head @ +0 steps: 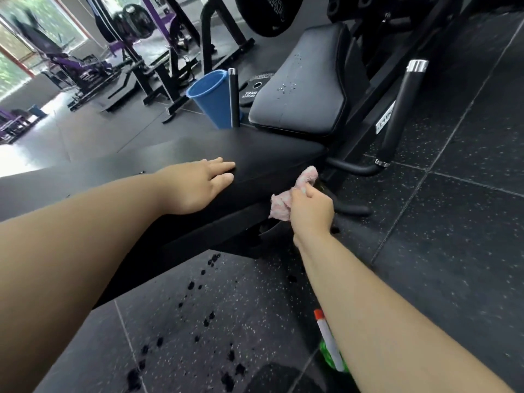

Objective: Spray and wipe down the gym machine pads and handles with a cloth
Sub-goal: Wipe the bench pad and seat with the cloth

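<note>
My right hand (310,208) clutches the pink cloth (283,199) against the long pad's (255,154) side edge. My left hand (198,185) lies flat on top of the pad. A blue bucket (211,99) stands beyond the left hand, and the spray bottle (329,344) is under my right forearm.

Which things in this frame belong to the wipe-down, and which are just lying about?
Job: cloth in the right hand; spray bottle on the floor; long pad under the left hand; droplet-spotted seat pad; handle.
Lying about: blue bucket; weight plate.
</note>
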Action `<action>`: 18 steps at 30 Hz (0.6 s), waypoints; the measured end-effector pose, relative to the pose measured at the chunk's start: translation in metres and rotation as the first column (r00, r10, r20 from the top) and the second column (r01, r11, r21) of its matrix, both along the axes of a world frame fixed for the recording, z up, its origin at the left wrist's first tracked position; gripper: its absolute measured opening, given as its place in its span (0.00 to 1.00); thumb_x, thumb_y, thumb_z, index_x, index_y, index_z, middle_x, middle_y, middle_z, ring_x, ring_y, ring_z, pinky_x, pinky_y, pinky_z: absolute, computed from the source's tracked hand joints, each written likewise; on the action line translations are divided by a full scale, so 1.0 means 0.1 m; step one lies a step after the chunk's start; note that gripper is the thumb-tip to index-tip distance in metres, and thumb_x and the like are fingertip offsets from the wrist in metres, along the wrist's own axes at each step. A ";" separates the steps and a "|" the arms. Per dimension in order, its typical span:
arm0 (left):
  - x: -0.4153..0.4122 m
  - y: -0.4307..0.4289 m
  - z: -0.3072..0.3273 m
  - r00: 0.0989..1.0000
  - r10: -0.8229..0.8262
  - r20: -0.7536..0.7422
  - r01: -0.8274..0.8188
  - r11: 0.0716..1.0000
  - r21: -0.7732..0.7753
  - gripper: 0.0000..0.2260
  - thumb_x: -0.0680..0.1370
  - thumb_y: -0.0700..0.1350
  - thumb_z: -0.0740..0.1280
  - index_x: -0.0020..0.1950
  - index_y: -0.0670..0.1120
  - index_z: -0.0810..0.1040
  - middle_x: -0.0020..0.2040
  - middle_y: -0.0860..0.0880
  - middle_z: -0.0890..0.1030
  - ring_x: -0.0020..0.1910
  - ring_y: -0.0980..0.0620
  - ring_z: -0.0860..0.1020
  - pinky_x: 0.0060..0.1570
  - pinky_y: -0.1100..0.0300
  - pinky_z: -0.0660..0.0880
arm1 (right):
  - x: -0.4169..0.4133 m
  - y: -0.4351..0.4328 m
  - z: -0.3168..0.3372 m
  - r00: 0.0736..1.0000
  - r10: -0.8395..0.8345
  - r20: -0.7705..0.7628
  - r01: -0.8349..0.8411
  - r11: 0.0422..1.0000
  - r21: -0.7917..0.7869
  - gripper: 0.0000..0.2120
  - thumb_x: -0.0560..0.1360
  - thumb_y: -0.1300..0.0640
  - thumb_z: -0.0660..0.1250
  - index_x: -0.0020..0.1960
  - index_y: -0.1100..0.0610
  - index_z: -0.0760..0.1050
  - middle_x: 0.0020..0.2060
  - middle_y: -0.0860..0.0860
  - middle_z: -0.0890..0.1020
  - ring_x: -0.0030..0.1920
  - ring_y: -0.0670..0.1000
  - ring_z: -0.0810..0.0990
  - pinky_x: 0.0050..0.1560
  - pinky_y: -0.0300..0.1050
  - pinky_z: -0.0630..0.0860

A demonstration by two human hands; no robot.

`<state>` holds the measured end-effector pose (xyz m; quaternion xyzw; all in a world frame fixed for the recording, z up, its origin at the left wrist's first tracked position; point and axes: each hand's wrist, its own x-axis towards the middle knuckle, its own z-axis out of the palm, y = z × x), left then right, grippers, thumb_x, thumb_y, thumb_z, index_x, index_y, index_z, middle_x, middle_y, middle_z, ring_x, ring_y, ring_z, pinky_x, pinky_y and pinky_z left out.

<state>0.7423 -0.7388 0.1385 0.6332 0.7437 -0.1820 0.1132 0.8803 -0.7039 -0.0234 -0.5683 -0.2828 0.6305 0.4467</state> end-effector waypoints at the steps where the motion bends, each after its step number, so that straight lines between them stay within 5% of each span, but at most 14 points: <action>1: 0.01 0.00 0.00 1.000 0.009 0.018 -0.010 1.000 0.012 0.22 0.84 0.58 0.50 0.79 0.60 0.57 0.80 0.58 0.53 0.79 0.55 0.52 0.77 0.56 0.47 | -0.09 -0.08 0.01 0.998 -0.014 0.066 0.012 1.000 0.027 0.16 0.74 0.54 0.63 0.27 0.49 0.72 0.31 0.50 0.75 0.38 0.56 0.76 0.40 0.48 0.74; 8: -0.02 0.06 0.02 0.955 0.149 0.254 -0.164 0.986 0.038 0.24 0.80 0.44 0.57 0.74 0.61 0.67 0.78 0.60 0.60 0.77 0.57 0.57 0.74 0.60 0.51 | -0.31 -0.79 0.27 0.978 0.155 0.137 -0.195 0.910 0.366 0.07 0.77 0.59 0.65 0.44 0.59 0.81 0.38 0.52 0.75 0.39 0.53 0.75 0.43 0.46 0.72; 12: 0.02 0.02 0.06 0.923 0.185 0.336 -0.226 0.970 0.086 0.25 0.77 0.39 0.58 0.70 0.61 0.73 0.76 0.62 0.64 0.75 0.58 0.61 0.72 0.62 0.55 | 0.03 -0.49 0.19 0.999 -0.019 0.042 0.007 0.968 0.251 0.07 0.73 0.59 0.67 0.48 0.48 0.78 0.41 0.46 0.82 0.44 0.49 0.81 0.44 0.41 0.76; 14: 0.06 0.02 0.07 0.919 0.193 0.344 -0.238 0.967 0.093 0.25 0.77 0.39 0.58 0.70 0.59 0.73 0.76 0.61 0.64 0.75 0.58 0.62 0.70 0.64 0.55 | 0.15 -0.25 0.10 0.993 -0.118 0.009 0.116 0.984 0.133 0.10 0.72 0.59 0.66 0.46 0.44 0.75 0.42 0.43 0.80 0.43 0.50 0.83 0.44 0.46 0.79; 18: 0.11 0.04 0.07 0.916 0.194 0.351 -0.252 0.960 0.126 0.25 0.77 0.35 0.56 0.70 0.54 0.76 0.75 0.59 0.67 0.73 0.58 0.64 0.64 0.68 0.58 | -0.08 -0.08 0.10 0.999 -0.049 -0.022 0.051 0.994 0.098 0.06 0.69 0.52 0.61 0.43 0.43 0.74 0.41 0.51 0.82 0.40 0.57 0.83 0.44 0.58 0.83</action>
